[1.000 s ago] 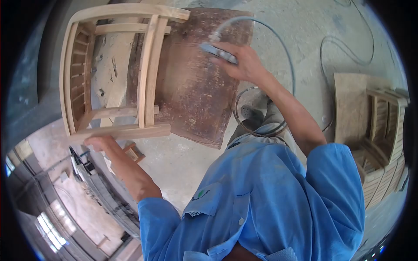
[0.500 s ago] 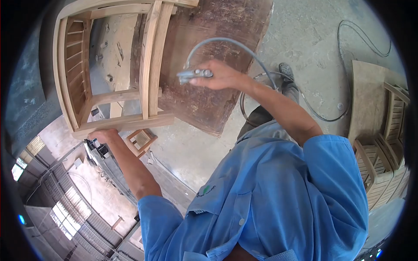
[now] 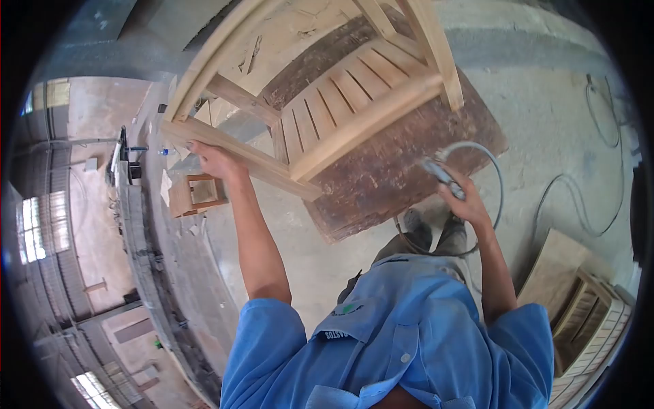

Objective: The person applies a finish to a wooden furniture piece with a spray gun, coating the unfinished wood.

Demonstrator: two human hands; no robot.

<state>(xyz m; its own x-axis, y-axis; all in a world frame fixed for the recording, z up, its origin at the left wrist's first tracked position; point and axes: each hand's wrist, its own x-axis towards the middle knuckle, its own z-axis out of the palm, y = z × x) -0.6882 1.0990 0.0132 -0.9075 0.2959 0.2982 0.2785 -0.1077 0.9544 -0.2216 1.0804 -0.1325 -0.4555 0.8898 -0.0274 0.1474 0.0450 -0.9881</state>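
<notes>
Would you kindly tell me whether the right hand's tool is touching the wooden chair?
Apart: the head view shows brown board between the tool and the wooden chair.

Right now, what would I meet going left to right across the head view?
Bright windows, your left hand, the slatted wooden panel, your right hand, then the slatted furniture at the far right.

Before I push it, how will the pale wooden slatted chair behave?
The pale wooden slatted chair should feel stiff, judging by its thick joined bars. It might be light for its size, given the gaps between its slats. It could pivot if pushed where your left hand touches, at one side.
</notes>
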